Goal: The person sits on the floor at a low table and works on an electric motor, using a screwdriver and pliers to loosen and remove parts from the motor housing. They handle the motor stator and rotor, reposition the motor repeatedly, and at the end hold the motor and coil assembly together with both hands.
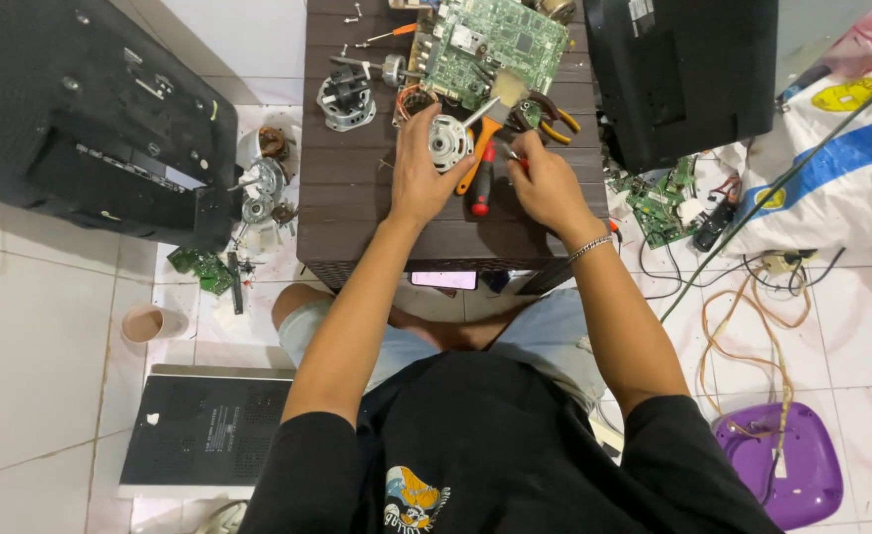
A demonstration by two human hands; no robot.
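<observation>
Head view: the left hand [418, 176] grips a small round metal motor [447, 141] on the dark worktop [357, 213], its fingers curled round the motor's left edge. The right hand [545, 183] is closed on a red-handled screwdriver [482, 183], whose grip shows between the two hands and slants up toward the motor. The hands sit close together, the motor just above the left thumb and just left of the right hand's fingertips.

An orange-handled brush [488, 124] lies between the hands and angles away from them, its pale bristles up near a green circuit board [487, 44] beyond both hands. Pliers [552, 117] with orange grips lie just beyond the right hand. Further out from the left hand stands a grey motor housing [346, 99], with a small copper coil [414, 99] between it and the motor. A thin red-tipped screwdriver [386, 37] lies at the far end of the worktop.

A silver bracelet [591, 247] circles the right wrist. A phone [444, 280] with a pink-lit screen rests under the near edge of the worktop, below the hands. Left of the left arm, on the tiled floor [20, 326], lie a black panel [90, 119], loose motor parts [263, 183] and a cup [149, 322]. Right of the right arm are another black casing [683, 69], a second green board [663, 203], tangled cables [752, 326] and a purple lid [787, 465].
</observation>
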